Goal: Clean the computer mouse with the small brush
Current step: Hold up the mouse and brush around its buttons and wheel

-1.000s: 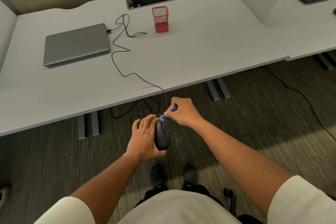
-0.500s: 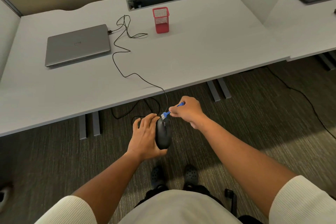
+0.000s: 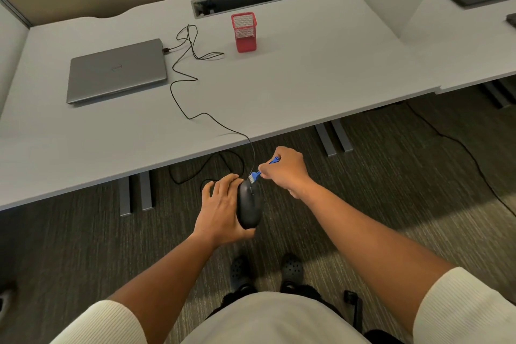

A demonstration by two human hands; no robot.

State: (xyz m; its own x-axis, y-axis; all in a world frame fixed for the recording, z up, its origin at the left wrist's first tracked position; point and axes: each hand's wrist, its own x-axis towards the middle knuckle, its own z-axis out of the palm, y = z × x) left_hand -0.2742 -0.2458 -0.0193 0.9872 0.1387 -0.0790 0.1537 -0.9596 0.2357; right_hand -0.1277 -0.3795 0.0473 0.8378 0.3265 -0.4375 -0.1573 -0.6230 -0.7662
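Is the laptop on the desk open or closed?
Closed. The laptop lies flat on the desk with its grey lid down and logo facing up; no screen or keys show. A black cable runs to its side.

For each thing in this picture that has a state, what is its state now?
Laptop: lid closed, cable plugged in.
Mouse: held off the desk in left hand.
Small brush: gripped by right hand, bristles at mouse's front end.
Red mesh cup: upright.

Single head-worn wide-angle view, looking forward and down, hands close below, desk [image 3: 279,92] beyond
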